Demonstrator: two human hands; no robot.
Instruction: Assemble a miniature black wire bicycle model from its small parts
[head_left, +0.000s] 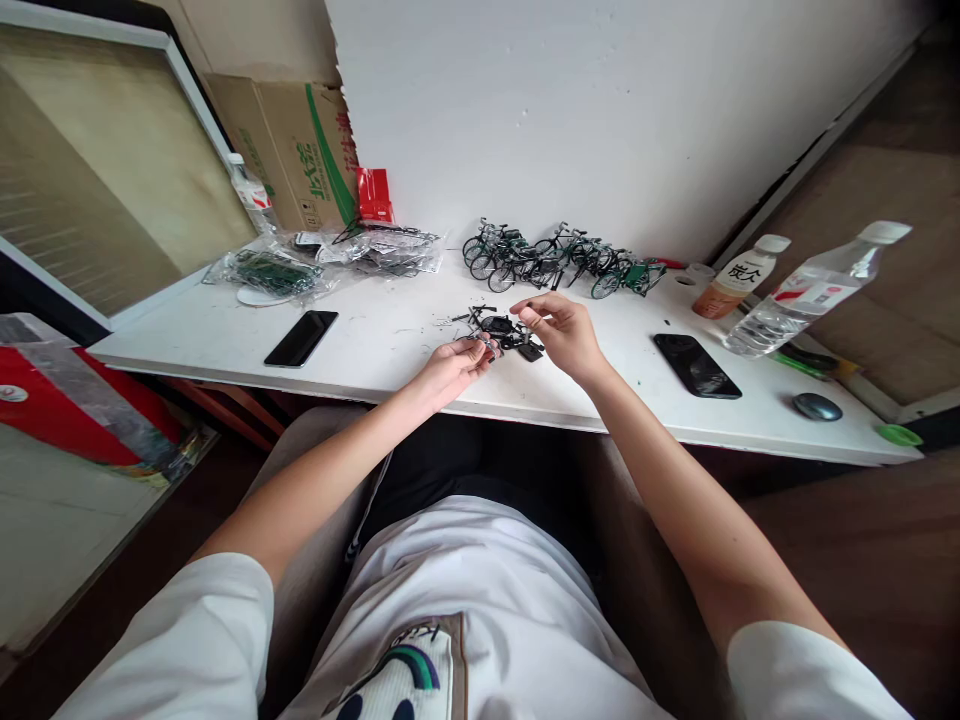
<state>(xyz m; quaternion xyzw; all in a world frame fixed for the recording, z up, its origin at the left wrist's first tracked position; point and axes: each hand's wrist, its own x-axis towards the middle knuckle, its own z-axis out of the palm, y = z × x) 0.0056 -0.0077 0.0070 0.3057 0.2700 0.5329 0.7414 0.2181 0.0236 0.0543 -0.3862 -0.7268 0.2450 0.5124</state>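
On the far left of the white tabletop (375, 345), clear bags of parts (274, 272) lie heaped, with a black phone (301, 338) nearer the edge. Right of it, at the near middle, the left hand (454, 370) has its fingers closed on a small bicycle part (489, 346), held up just beside the loose black parts (497, 324) scattered on the surface. The right hand (561, 328) is over the right side of those parts, thumb and forefinger drawn nearly together; whether they pinch a piece is too small to tell. Beyond both hands, model bicycles (525, 270) stand in a cluster near the wall. Farther right are a second phone (697, 366), two bottles (742, 277) and a mouse (817, 406).

The step in hand looks like fine handwork on the single held part. The next move seems to call for a steady left hold and a precise right fingertip pinch.
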